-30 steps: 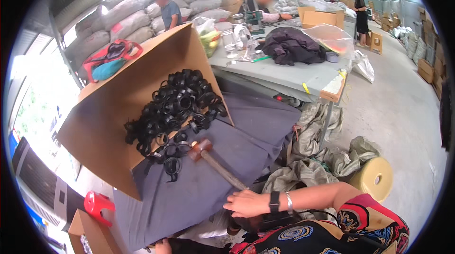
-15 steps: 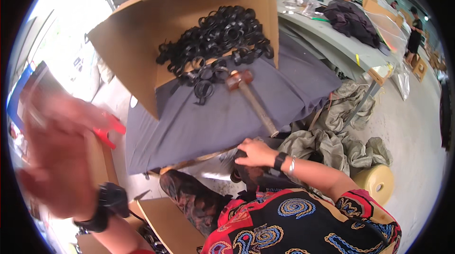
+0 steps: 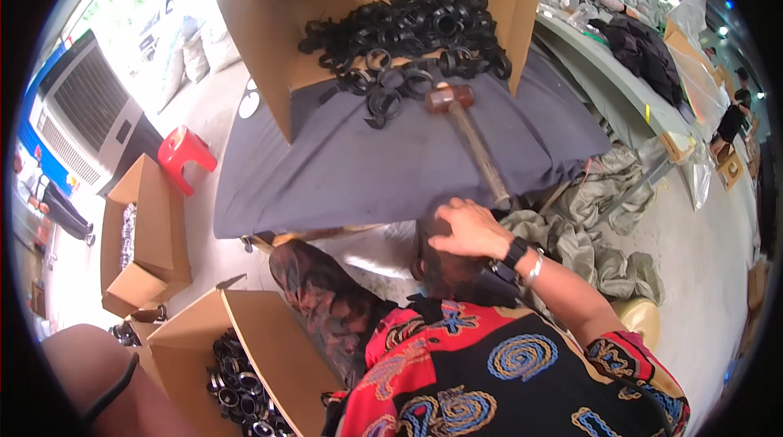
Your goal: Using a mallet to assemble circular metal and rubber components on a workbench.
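Note:
My right hand (image 3: 471, 229) rests on my right knee, fingers draped over the dark trouser leg and holding nothing. Beyond it, a mallet (image 3: 475, 139) with a brown head and wooden handle lies on the grey cloth-covered table (image 3: 326, 184). Black ring-shaped clamps (image 3: 432, 21) are heaped inside a cardboard box (image 3: 253, 37) lying on its side, and a few have spilled in front of the mallet's head. At the lower left, my left hand (image 3: 81, 355) is very near the camera and cut off by the rim. Its fingers are hidden; a dark band circles the wrist.
Beside my left leg, an open carton (image 3: 183, 331) contains more black rings (image 3: 236, 388). Farther left are another carton (image 3: 167, 233), a red stool (image 3: 186, 155) and an air cooler (image 3: 94, 102). Crumpled sacks (image 3: 608, 249) lie right; people work farther off.
My left hand has dropped from its raised, blurred position to the lower left rim, uncovering the cooler and cartons. The view has shifted; my right hand stays on the knee.

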{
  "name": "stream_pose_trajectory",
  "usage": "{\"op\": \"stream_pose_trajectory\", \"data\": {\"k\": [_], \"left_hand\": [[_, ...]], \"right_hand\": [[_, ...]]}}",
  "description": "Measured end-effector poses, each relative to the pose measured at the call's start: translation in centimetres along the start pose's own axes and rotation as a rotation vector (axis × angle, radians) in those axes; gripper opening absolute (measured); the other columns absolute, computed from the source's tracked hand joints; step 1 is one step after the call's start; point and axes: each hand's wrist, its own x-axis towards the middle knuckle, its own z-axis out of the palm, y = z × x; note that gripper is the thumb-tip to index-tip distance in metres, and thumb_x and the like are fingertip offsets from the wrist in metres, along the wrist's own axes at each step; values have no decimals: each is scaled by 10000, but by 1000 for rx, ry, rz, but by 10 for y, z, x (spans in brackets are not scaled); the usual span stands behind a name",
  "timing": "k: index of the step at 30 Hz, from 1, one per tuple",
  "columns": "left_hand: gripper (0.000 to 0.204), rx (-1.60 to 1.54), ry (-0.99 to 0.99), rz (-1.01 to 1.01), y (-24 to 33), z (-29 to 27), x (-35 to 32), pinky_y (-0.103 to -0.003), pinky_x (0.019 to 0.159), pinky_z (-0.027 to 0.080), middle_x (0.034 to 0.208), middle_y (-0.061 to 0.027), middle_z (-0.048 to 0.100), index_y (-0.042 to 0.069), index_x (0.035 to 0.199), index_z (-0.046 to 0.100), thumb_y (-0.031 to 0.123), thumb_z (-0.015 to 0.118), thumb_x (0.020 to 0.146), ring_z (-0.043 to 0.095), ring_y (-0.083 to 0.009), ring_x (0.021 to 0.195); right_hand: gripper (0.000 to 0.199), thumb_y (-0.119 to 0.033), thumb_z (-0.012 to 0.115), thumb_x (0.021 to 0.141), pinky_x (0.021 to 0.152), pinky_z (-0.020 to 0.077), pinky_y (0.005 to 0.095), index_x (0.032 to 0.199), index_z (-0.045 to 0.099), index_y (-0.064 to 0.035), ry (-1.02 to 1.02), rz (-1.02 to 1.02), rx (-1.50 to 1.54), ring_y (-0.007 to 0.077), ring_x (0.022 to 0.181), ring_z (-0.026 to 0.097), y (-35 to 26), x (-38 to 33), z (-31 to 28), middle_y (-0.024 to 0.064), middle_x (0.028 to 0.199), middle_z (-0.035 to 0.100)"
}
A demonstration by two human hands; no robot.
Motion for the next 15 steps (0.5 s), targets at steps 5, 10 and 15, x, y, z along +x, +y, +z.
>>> {"op": "stream_pose_trajectory", "data": {"k": [5, 10, 15], "left_hand": [[458, 56, 124, 35, -12, -10, -2, -321, 776, 489, 1023, -93, 623, 29, 1181, 556, 386, 490, 903, 608, -207, 868], [424, 39, 236, 70, -41, -9, 4, -310, 776, 490, 1024, -86, 629, 23, 1160, 572, 347, 499, 897, 610, -198, 866], [390, -63, 368, 205, -79, 16, 42, -300, 775, 491, 1026, -78, 635, 16, 1138, 588, 308, 508, 892, 612, -190, 863]], "right_hand": [[546, -427, 655, 730, 889, 464, 467, 1071, 611, -4, -17, 22, -51, 404, 1036, 544, 13, 12, 21, 237, 1080, 570], [575, -462, 592, 728, 896, 465, 453, 1066, 626, 2, -55, 46, -53, 424, 1035, 553, 29, 32, 50, 272, 1074, 586], [535, -432, 605, 760, 862, 475, 495, 1091, 607, -11, -15, 3, -94, 435, 977, 555, 12, 28, 77, 250, 1060, 577]]}}
